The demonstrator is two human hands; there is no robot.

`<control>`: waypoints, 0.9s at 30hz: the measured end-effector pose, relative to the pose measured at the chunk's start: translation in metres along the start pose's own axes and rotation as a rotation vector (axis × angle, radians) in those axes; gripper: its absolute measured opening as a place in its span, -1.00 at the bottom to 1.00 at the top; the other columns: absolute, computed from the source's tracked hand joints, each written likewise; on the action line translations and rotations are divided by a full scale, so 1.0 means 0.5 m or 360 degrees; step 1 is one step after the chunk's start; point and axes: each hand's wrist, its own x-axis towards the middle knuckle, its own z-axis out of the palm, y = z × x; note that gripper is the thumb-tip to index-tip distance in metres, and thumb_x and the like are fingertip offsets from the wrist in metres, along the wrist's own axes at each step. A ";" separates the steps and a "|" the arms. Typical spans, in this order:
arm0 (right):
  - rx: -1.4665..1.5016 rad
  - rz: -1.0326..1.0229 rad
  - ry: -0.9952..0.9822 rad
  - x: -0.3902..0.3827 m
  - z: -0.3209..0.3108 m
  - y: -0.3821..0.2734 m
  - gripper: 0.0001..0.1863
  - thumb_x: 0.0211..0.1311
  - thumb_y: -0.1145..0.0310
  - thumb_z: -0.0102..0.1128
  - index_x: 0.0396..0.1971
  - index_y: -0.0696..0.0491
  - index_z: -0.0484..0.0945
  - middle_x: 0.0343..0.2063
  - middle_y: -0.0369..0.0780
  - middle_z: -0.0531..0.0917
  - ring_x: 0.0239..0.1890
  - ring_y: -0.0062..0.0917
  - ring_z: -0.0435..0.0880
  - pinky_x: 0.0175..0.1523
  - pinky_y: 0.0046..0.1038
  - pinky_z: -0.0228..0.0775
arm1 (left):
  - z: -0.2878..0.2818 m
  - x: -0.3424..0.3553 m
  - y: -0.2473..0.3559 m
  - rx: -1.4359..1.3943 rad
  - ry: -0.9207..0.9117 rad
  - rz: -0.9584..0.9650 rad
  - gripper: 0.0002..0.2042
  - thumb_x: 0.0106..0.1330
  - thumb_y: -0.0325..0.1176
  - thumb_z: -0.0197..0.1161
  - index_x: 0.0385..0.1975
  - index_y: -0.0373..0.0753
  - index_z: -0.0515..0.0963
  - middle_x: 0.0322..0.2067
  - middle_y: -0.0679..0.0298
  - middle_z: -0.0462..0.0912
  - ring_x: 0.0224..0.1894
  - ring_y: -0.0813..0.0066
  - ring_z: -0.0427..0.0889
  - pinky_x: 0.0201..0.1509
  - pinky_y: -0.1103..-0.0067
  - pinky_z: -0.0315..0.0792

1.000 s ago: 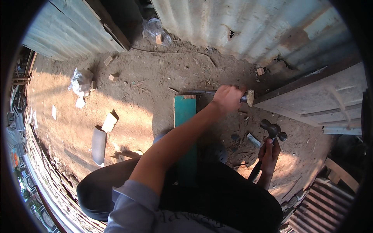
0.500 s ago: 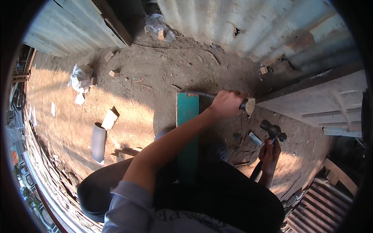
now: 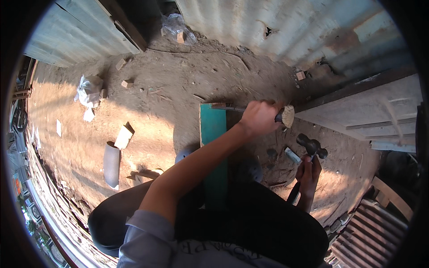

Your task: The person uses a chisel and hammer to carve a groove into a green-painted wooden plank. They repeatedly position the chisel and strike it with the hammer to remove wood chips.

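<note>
My left hand (image 3: 260, 118) is closed around a chisel (image 3: 231, 107). Its metal shaft points left, and its tip lies at the far end of a green board (image 3: 213, 125). The worn, pale end of the handle (image 3: 288, 116) sticks out on the right of my fist. In my right hand (image 3: 308, 175) is a ball-peen hammer (image 3: 312, 146), gripped by its dark handle close under the head. The hammer head is to the right of and nearer than the chisel's handle end, apart from it. My left forearm crosses over the board, whose near end runs between my legs.
Corrugated metal sheets (image 3: 286, 27) stand along the far side, with a pale panel (image 3: 357, 107) at right. Small wooden blocks (image 3: 128, 83), clear plastic bags (image 3: 89, 90) and a curved grey piece (image 3: 111, 165) lie on the dirt. A slatted wooden object (image 3: 368, 236) is at lower right.
The whole view has shifted slightly. The chisel's handle end has tipped a little away from me. Both hands keep hold of the same tools.
</note>
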 end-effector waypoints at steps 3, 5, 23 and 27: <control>-0.0241 -0.0194 -0.0019 0.007 -0.010 0.038 -0.74 0.46 0.18 -0.08 -0.36 0.04 0.41 -0.82 -0.48 0.17 -0.84 -0.85 0.07 -0.71 -0.67 -0.17 | -0.002 -0.006 0.003 0.0009 -0.0007 -0.0027 -0.66 -0.07 -0.32 0.33 -0.25 -0.24 0.49 -0.39 0.12 0.61 -0.30 0.08 0.64 -0.25 0.28 0.51; -0.0203 -0.0168 -0.0005 0.005 -0.016 0.043 -0.73 0.46 0.16 -0.07 -0.35 0.04 0.42 -0.82 -0.47 0.18 -0.84 -0.84 0.07 -0.72 -0.66 -0.17 | 0.001 -0.003 0.001 0.0011 -0.0021 0.0008 -0.65 -0.06 -0.31 0.33 -0.24 -0.25 0.49 -0.39 0.11 0.61 -0.31 0.08 0.64 -0.26 0.28 0.51; -0.0321 -0.0317 -0.0043 0.007 -0.018 0.065 -0.74 0.44 0.17 -0.02 -0.35 0.05 0.41 -0.81 -0.48 0.20 -0.83 -0.86 0.07 -0.72 -0.67 -0.17 | 0.043 0.031 -0.022 0.0099 -0.0074 0.0071 -0.63 0.02 -0.21 0.31 -0.21 -0.27 0.49 -0.41 0.04 0.63 -0.37 0.03 0.66 -0.30 0.28 0.53; 0.0015 0.0015 -0.0052 -0.001 -0.001 0.023 -0.74 0.44 0.16 -0.02 -0.35 0.05 0.41 -0.81 -0.48 0.19 -0.83 -0.85 0.07 -0.72 -0.67 -0.18 | 0.048 0.029 -0.026 0.0118 -0.0036 0.0075 -0.64 0.02 -0.22 0.31 -0.22 -0.26 0.49 -0.41 0.04 0.63 -0.37 0.02 0.66 -0.30 0.28 0.53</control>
